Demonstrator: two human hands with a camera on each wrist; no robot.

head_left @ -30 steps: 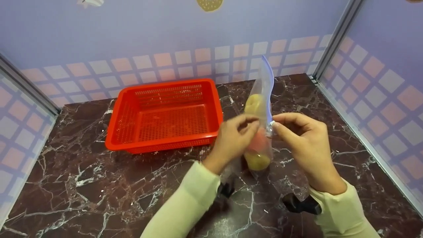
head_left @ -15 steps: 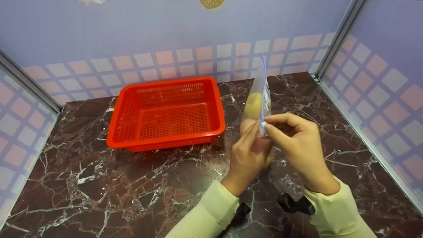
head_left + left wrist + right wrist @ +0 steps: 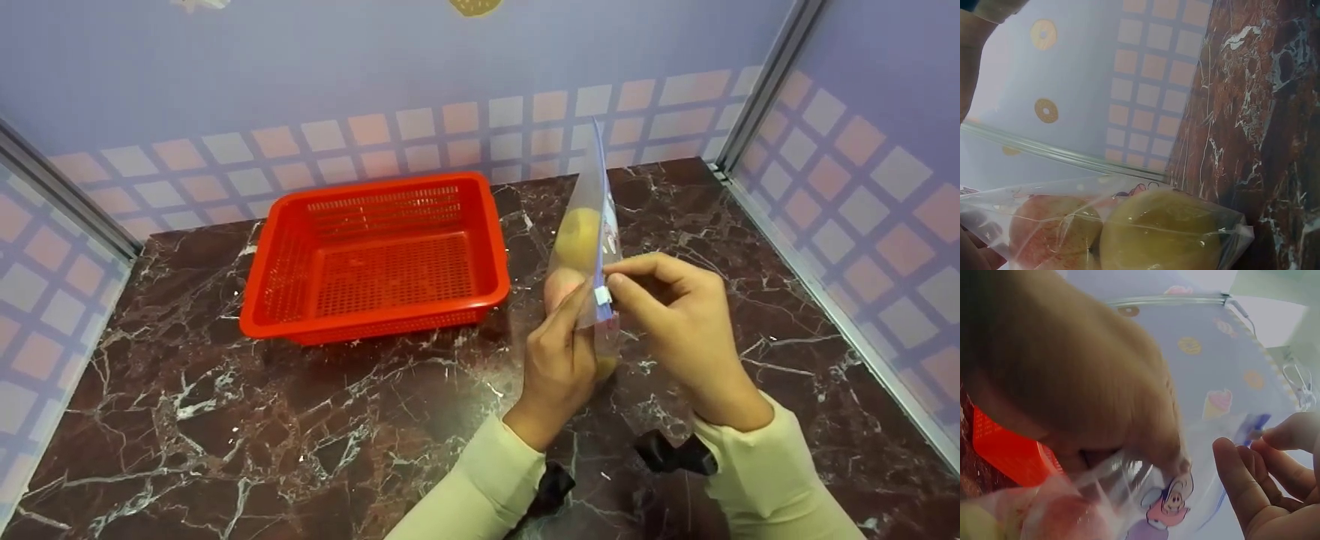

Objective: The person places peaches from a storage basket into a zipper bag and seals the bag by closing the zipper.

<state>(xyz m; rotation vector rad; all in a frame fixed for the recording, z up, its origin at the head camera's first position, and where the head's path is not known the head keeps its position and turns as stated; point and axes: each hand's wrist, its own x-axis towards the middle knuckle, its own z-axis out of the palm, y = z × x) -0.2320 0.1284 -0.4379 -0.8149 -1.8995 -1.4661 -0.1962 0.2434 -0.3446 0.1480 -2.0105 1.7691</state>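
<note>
Head view: holding a zip bag [image 3: 592, 247] of fruit upright beside the red basket [image 3: 375, 259]; left hand [image 3: 559, 360] gripping the bag's side, right hand [image 3: 675, 330] pinching the white slider [image 3: 602, 295], partway along the seal.

Left wrist view: showing a yellow fruit [image 3: 1159, 233] and a reddish fruit [image 3: 1053, 228] inside, none taken out.

Right wrist view: pinching the slider [image 3: 1252, 427], fingers curled.

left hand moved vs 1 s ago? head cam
Yes. The left hand has shifted right, away from the red basket, and now grips the zip bag close beside the right hand, which pinches the white slider.
</note>
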